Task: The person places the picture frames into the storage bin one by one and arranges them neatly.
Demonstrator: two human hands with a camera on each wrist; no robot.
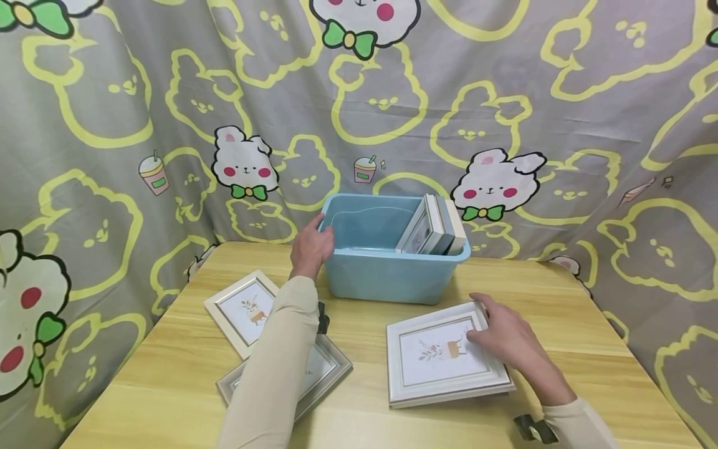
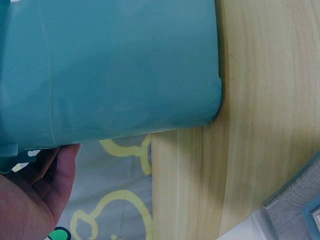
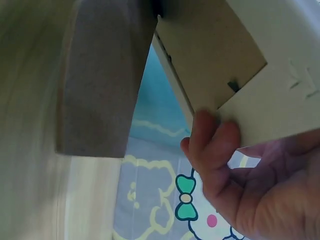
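Note:
My left hand [image 1: 311, 249] grips the left rim of a light blue plastic bin [image 1: 392, 277]; in the left wrist view its fingers [image 2: 65, 167] curl at the bin's edge. Several picture frames [image 1: 434, 231] lean together inside the bin's right end. On the right, my right hand [image 1: 507, 337] holds a white picture frame [image 1: 395, 362] by its right side, thumb on the front. Seen from the right wrist, curled fingers [image 3: 225, 137] meet the frame's back [image 3: 215, 55], which is tilted up. A brownish panel [image 3: 102, 85] stands beside it; I cannot tell what it belongs to.
A cream picture frame [image 1: 227, 321] and a grey picture frame [image 1: 336, 362] lie on the wooden table [image 1: 364, 418] at left, partly hidden by my left sleeve [image 1: 275, 374]. Behind the table hangs a grey curtain [image 1: 303, 112] with yellow bear outlines.

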